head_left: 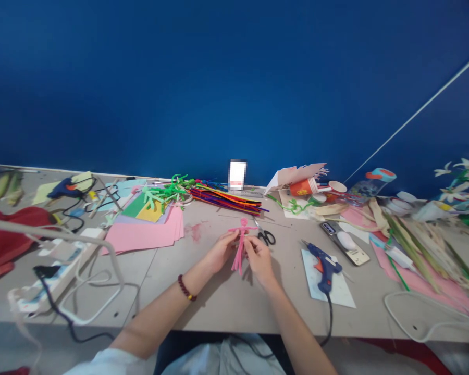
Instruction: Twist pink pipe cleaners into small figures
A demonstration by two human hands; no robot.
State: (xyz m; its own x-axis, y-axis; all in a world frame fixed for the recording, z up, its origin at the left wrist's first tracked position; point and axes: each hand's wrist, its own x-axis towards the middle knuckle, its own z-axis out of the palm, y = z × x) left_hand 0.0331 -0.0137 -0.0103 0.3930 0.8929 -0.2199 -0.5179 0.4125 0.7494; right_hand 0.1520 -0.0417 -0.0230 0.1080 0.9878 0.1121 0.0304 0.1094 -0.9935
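A pink pipe-cleaner figure (241, 240) with a round looped head, outstretched arms and long legs is held upright above the table, between both hands. My left hand (223, 251) grips its body from the left, fingers closed. From the right, my right hand (259, 259) pinches at the figure's middle with thumb and forefinger. Black-handled scissors (266, 237) lie on the table just behind my right hand, partly hidden by it. A bundle of coloured pipe cleaners (226, 199) lies farther back.
Pink paper sheets (144, 234) and green pipe-cleaner shapes lie left. On the right, a blue glue gun (325, 268) rests on pale paper, near a phone (346, 244). A power strip (62, 276) with cables sits far left. A lit screen (237, 174) stands against the blue wall.
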